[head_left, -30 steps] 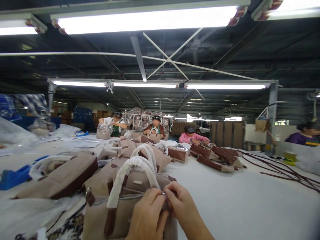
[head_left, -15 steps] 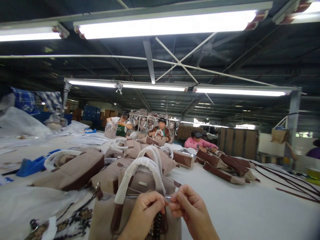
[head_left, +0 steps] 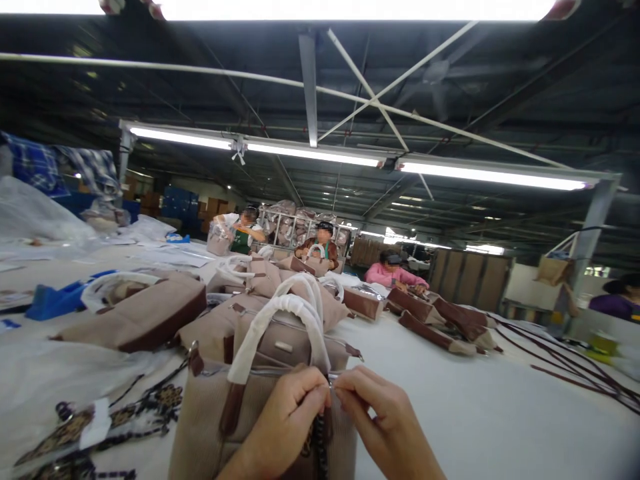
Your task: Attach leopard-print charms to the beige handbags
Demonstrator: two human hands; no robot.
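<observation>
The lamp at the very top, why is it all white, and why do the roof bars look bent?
In the head view the nearest tube light sits so close that it glares to pure white; the wide lens bows the roof pipe; the left hand and right hand on the beige bag look fairly sharp, while the distant seated workers look small and soft.

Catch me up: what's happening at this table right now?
A person stands at a long white table in a workshop. Both hands, left hand and right hand, pinch at the top edge of a beige handbag with brown trim and white-wrapped handles; a dark beaded piece hangs between them. More handbags lie behind it. Other people work at the far end.
</observation>
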